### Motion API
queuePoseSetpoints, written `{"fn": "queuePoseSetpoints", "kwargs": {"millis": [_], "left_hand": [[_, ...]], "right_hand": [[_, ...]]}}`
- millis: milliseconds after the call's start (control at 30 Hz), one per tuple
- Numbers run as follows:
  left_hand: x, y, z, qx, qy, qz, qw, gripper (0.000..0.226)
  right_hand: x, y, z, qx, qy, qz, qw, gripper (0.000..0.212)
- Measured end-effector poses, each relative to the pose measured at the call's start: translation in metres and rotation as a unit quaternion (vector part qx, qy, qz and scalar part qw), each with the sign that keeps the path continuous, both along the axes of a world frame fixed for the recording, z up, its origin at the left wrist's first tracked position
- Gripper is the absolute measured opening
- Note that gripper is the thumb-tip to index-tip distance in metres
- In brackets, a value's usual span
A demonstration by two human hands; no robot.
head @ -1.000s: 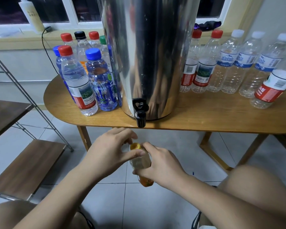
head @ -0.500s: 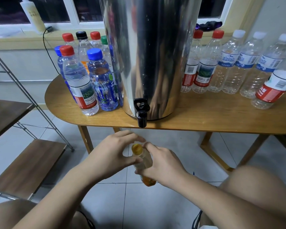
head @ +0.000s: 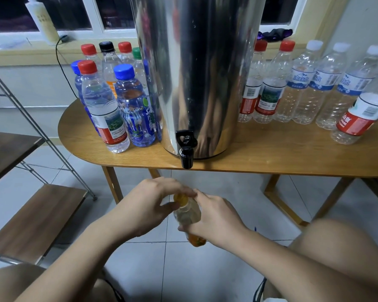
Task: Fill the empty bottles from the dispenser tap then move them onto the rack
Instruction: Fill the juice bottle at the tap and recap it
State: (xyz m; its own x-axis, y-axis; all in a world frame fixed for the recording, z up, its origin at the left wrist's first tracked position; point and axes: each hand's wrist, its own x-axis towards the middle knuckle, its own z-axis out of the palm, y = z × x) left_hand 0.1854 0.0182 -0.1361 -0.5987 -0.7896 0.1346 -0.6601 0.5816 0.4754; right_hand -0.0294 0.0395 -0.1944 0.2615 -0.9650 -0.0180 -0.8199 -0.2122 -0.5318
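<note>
A small clear bottle with an orange label sits in my right hand, which grips its body below the table edge. My left hand pinches the bottle's yellow cap between thumb and fingers. The black tap of the tall steel dispenser hangs over the table edge, just above the bottle. Several capped bottles holding water stand left of the dispenser. Several clear bottles stand in a row to its right.
The oval wooden table carries the dispenser and bottles. A metal-framed rack with wooden shelves stands at the left. My knees show at the bottom corners above the tiled floor. A black cable runs down from the window sill.
The bottle has stayed in both hands below the tap. My left fingers have shifted around the yellow cap, which shows more now.
</note>
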Motion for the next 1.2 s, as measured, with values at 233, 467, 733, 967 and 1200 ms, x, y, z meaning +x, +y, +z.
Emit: {"fn": "queuePoseSetpoints", "kwargs": {"millis": [233, 467, 733, 967, 1200], "left_hand": [[-0.002, 0.003, -0.004, -0.072, -0.021, 0.099, 0.992, 0.044], [-0.01, 0.003, -0.005, -0.056, -0.028, 0.069, 0.996, 0.022], [-0.004, 0.003, 0.002, -0.02, 0.003, 0.069, 0.997, 0.035], [-0.007, 0.004, -0.002, -0.057, -0.021, 0.092, 0.994, 0.026], [-0.005, 0.003, -0.003, -0.024, 0.014, 0.009, 1.0, 0.037]], "right_hand": [[0.003, 0.001, 0.004, 0.006, -0.011, 0.01, 1.0, 0.061], [0.0, 0.0, 0.001, 0.004, -0.004, 0.002, 1.0, 0.064], [-0.002, 0.0, 0.003, 0.008, -0.014, 0.004, 1.0, 0.065], [0.002, 0.001, 0.003, 0.0, 0.0, 0.006, 1.0, 0.06], [-0.004, -0.002, 0.007, 0.006, -0.008, 0.0, 1.0, 0.063]]}}
